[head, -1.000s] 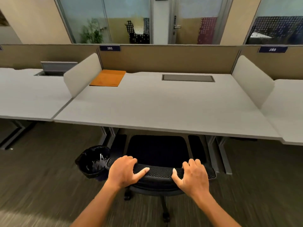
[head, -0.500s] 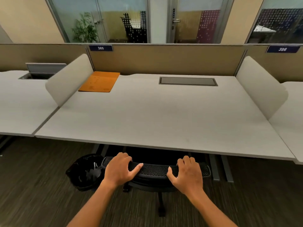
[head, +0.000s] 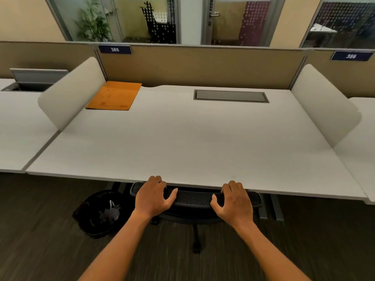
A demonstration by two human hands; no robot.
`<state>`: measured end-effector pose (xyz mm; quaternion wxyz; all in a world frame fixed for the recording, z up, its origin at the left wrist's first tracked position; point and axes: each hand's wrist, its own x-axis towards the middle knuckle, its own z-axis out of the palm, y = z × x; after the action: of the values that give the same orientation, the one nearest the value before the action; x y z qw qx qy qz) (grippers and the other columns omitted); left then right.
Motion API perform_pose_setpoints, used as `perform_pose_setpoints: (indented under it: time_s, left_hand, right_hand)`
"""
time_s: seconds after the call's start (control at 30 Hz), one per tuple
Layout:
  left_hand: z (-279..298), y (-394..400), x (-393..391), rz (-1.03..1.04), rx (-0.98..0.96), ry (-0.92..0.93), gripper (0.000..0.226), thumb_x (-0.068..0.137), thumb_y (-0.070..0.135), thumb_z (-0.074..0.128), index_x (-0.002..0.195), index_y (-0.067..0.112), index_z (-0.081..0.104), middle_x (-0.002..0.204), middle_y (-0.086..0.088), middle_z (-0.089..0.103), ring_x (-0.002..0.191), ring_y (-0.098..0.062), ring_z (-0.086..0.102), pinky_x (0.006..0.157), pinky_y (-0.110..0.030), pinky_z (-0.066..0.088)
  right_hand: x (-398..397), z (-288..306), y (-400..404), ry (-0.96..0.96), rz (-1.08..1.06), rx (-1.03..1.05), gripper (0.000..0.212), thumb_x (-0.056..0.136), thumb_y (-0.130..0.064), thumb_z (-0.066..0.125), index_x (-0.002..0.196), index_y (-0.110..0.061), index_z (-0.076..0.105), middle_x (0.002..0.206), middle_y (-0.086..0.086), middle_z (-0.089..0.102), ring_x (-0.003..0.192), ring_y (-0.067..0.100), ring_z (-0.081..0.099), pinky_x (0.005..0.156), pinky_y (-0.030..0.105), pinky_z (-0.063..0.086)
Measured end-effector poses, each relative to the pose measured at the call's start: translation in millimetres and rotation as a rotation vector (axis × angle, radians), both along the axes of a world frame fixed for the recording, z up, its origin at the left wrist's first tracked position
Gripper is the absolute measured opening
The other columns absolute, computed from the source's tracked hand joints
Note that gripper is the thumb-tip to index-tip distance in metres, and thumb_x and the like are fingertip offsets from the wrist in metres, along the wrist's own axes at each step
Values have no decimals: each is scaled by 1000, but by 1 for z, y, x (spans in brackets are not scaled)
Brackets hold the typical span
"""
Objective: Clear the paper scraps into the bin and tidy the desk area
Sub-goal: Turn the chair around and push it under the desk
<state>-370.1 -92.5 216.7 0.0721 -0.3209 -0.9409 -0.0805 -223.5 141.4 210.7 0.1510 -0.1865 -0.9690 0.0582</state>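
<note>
My left hand [head: 152, 196] and my right hand [head: 233, 199] both grip the top of the black mesh chair back [head: 194, 197], which sits right at the front edge of the white desk [head: 182, 142]. The seat is hidden under the desktop. A black bin [head: 101, 213] with white paper scraps [head: 110, 210] inside stands on the floor left of the chair. An orange folder [head: 115, 95] lies flat at the desk's back left corner.
A grey cable hatch [head: 231, 95] is set into the desk's back middle. White side dividers [head: 73, 92] [head: 322, 106] flank the desk, with a tan partition [head: 203, 65] behind. Neighbouring desks lie left and right. Dark carpet covers the floor.
The chair has rolled forward under the desk with both hands on its back; the seat is now hidden. The view has moved closer to the desk.
</note>
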Motion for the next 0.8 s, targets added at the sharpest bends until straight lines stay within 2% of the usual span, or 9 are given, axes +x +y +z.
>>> perform_pose_setpoints:
  time_s: [0.13, 0.27, 0.33, 0.4, 0.53, 0.63, 0.8]
  left_hand:
    - [-3, -2, -4, -29, -13, -1, 56, 87, 63, 40, 74, 15, 67, 78, 1, 59, 79, -16, 55, 61, -28, 50]
    - [0, -2, -4, -38, -25, -19, 57, 87, 64, 39, 78, 15, 67, 81, 1, 60, 83, -17, 55, 64, -27, 49]
    - [1, -2, -5, -42, -12, -51, 60, 87, 66, 38, 85, 15, 68, 87, 1, 61, 90, -18, 56, 70, -28, 50]
    - [5, -3, -5, -49, 2, -105, 63, 87, 68, 38, 101, 14, 68, 100, -1, 62, 101, -20, 55, 82, -31, 51]
    - [15, -4, 9, 9, 91, -121, 64, 89, 62, 48, 130, 12, 56, 127, -10, 54, 122, -28, 47, 103, -41, 42]
    - [20, -9, 33, 58, 110, -59, 64, 92, 59, 45, 135, 12, 51, 135, -13, 50, 130, -30, 43, 109, -43, 38]
    - [18, -28, 83, 70, 100, 19, 66, 94, 58, 39, 138, 10, 47, 139, -16, 49, 131, -33, 44, 109, -43, 39]
  right_hand:
    - [-1, 0, -2, 7, 2, 17, 41, 81, -51, 49, 78, -11, 59, 77, 3, 53, 72, 20, 47, 59, 31, 42]
    - [-2, 0, -1, 0, 12, 28, 42, 81, -52, 48, 80, -11, 60, 78, 3, 53, 73, 20, 47, 59, 32, 42]
    - [-1, 0, -1, -13, 14, 33, 44, 82, -53, 47, 81, -11, 60, 79, 3, 53, 74, 20, 47, 60, 32, 43]
    - [-1, 2, 0, -43, 19, 46, 47, 83, -55, 43, 83, -12, 60, 81, 3, 55, 76, 21, 49, 63, 34, 43]
    - [-2, 7, -1, -89, 14, 67, 47, 84, -58, 42, 87, -16, 62, 86, 2, 59, 81, 23, 54, 69, 36, 42]
    - [7, 10, -9, 6, 21, 69, 37, 85, -51, 48, 92, -17, 62, 89, 1, 60, 82, 23, 55, 68, 35, 41]
    - [41, 11, -44, 120, 90, 52, 28, 87, -44, 50, 97, -20, 60, 91, 0, 59, 82, 21, 54, 67, 35, 40]
